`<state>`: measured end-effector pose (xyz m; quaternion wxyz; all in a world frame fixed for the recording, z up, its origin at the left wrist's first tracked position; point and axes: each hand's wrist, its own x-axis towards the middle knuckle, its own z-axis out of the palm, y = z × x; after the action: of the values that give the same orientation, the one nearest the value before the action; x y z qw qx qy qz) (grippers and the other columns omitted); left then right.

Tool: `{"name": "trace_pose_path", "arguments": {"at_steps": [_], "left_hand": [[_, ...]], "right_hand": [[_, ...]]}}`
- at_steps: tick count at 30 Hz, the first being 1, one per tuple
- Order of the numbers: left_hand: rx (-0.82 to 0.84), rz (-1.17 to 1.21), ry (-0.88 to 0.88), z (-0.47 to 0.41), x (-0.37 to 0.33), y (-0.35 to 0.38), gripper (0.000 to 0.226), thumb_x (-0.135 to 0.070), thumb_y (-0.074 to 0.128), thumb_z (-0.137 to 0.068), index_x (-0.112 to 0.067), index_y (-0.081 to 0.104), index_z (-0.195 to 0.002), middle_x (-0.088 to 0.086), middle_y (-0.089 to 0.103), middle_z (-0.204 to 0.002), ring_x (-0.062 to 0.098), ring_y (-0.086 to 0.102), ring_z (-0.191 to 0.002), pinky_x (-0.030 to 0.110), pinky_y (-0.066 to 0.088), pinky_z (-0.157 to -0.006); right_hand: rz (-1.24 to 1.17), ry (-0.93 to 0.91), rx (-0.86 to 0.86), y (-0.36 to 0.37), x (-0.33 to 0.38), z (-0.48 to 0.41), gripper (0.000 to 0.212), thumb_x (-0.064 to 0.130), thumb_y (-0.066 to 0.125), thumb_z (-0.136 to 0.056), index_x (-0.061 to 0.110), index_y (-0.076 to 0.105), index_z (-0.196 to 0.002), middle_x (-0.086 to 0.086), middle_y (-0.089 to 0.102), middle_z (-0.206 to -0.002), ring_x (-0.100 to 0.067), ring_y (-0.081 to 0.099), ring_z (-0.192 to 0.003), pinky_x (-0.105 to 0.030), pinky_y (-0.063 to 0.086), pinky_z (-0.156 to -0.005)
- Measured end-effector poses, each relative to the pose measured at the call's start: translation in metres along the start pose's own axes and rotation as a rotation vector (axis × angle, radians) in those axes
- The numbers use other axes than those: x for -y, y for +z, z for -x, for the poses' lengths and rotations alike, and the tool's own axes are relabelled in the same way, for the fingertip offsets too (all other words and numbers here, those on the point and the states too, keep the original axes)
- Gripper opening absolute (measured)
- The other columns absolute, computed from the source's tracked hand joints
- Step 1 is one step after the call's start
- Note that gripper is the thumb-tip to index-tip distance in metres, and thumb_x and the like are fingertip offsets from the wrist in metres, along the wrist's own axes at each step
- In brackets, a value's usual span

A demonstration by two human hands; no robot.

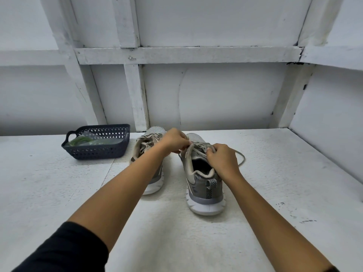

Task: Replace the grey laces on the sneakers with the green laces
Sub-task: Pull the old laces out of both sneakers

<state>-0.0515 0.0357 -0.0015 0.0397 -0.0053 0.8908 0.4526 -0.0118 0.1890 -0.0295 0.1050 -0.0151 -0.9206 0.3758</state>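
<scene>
- Head cam looks down at both hands busy on the right sneaker (pixel 204 185), so I'll place everything relative to that shoe.
- The left hand (pixel 174 141) reaches across and pinches the grey lace (pixel 198 149) at the shoe's top eyelets. The right hand (pixel 222 160) is curled round the same lace on the outer side, beside the collar. One loose end loops onto the surface (pixel 275 173) just right of the shoe.
- Progress, my read: very early. The knot looks undone and the lace is slack, but it's threaded through the eyelets as far as I can see.
- The left sneaker (pixel 145 148), just left of it, has its own lace in. It's partly hidden by the forearm.
- The green laces (pixel 78 141) sit untouched in a clear wrapper inside the basket (pixel 98 152), well off to the left and a bit further back.
- Left to do: pull out both grey ones, unpack the green, rethread both shoes. So basically all of it.
- Shoe materials: mesh toe, smooth grey-taupe side panels, a zigzag-print patch near the heel, a padded collar and a chunky white-and-grey foam sole. The lace looks like soft woven cord.
- The basket is dark blue plastic with lattice-cut walls and a loop handle.
- The surface is white-painted, grainy and rough, with a few dark chips off to the right of the shoe.
</scene>
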Motion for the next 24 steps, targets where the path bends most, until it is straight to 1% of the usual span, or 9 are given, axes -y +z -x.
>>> {"name": "trace_pose_path", "arguments": {"at_steps": [2,6,7,11,14,16,19,22,24], "left_hand": [[-0.050,0.100,0.031,0.001,-0.006,-0.005,0.025,-0.008,0.061,-0.090,-0.009,0.058,-0.065,0.010,0.057,-0.069,0.015,0.055,-0.063,0.019,0.049,-0.052],[-0.274,0.764,-0.063,-0.003,-0.021,-0.027,0.023,-0.004,0.056,-0.092,-0.006,0.055,-0.069,0.007,0.052,-0.065,0.015,0.052,-0.061,0.021,0.053,-0.052],[-0.286,0.808,-0.075,-0.004,-0.020,-0.031,0.023,-0.007,0.057,-0.092,-0.006,0.056,-0.069,0.006,0.052,-0.065,0.015,0.053,-0.060,0.025,0.053,-0.056],[0.007,0.260,-0.091,0.002,-0.008,-0.017,0.027,-0.029,0.061,-0.091,-0.007,0.062,-0.075,0.002,0.061,-0.066,0.012,0.057,-0.059,0.026,0.049,-0.064],[0.035,0.074,-0.065,-0.001,0.001,0.000,0.018,-0.018,0.067,-0.087,-0.001,0.069,-0.086,0.008,0.064,-0.073,0.014,0.058,-0.064,0.024,0.050,-0.062],[-0.036,0.142,-0.044,-0.002,0.000,-0.001,0.012,-0.008,0.066,-0.086,-0.002,0.067,-0.076,0.011,0.062,-0.071,0.016,0.057,-0.063,0.024,0.051,-0.059],[-0.218,0.443,-0.036,-0.002,-0.008,-0.016,0.025,-0.003,0.060,-0.089,-0.007,0.059,-0.065,0.008,0.056,-0.065,0.014,0.052,-0.059,0.017,0.050,-0.051],[-0.428,0.631,-0.010,-0.007,-0.013,-0.034,0.025,-0.006,0.058,-0.092,-0.009,0.058,-0.066,0.007,0.055,-0.067,0.014,0.053,-0.061,0.022,0.052,-0.061],[-0.442,0.615,-0.040,-0.009,-0.013,-0.036,0.027,-0.009,0.057,-0.093,-0.008,0.056,-0.066,0.007,0.053,-0.066,0.015,0.051,-0.059,0.025,0.050,-0.062]], "right_hand": [[-0.007,0.000,0.001,-0.001,-0.001,0.001,0.025,0.021,0.048,-0.095,0.002,0.065,-0.096,-0.016,0.066,-0.092,-0.024,0.051,-0.075,-0.025,0.033,-0.064],[-0.011,-0.002,0.001,0.000,-0.001,0.001,0.026,0.021,0.048,-0.095,0.003,0.066,-0.096,-0.015,0.066,-0.091,-0.024,0.052,-0.075,-0.025,0.034,-0.064],[-0.011,-0.001,0.003,-0.001,-0.001,0.001,0.025,0.021,0.048,-0.095,0.003,0.066,-0.097,-0.014,0.066,-0.091,-0.023,0.052,-0.075,-0.025,0.034,-0.064],[-0.006,-0.005,0.009,-0.002,-0.001,0.001,0.026,0.022,0.048,-0.095,0.004,0.066,-0.099,-0.014,0.067,-0.092,-0.023,0.051,-0.075,-0.025,0.034,-0.064],[-0.003,-0.013,0.013,-0.002,0.000,0.001,0.026,0.022,0.048,-0.095,0.003,0.066,-0.100,-0.015,0.067,-0.094,-0.023,0.051,-0.076,-0.026,0.035,-0.065],[0.001,-0.018,0.012,-0.002,0.000,0.001,0.027,0.022,0.048,-0.096,0.003,0.066,-0.101,-0.016,0.067,-0.094,-0.023,0.051,-0.076,-0.025,0.034,-0.065],[0.014,-0.025,0.015,-0.003,-0.001,0.001,0.027,0.023,0.048,-0.096,0.003,0.066,-0.101,-0.016,0.067,-0.094,-0.025,0.052,-0.077,-0.025,0.034,-0.065],[0.021,-0.026,0.024,-0.003,-0.001,0.000,0.027,0.023,0.048,-0.096,0.004,0.066,-0.099,-0.017,0.067,-0.094,-0.027,0.054,-0.079,-0.025,0.033,-0.065],[0.030,-0.025,0.023,-0.002,-0.001,-0.001,0.027,0.023,0.048,-0.096,0.003,0.066,-0.095,-0.017,0.067,-0.093,-0.028,0.054,-0.079,-0.025,0.033,-0.065]]}}
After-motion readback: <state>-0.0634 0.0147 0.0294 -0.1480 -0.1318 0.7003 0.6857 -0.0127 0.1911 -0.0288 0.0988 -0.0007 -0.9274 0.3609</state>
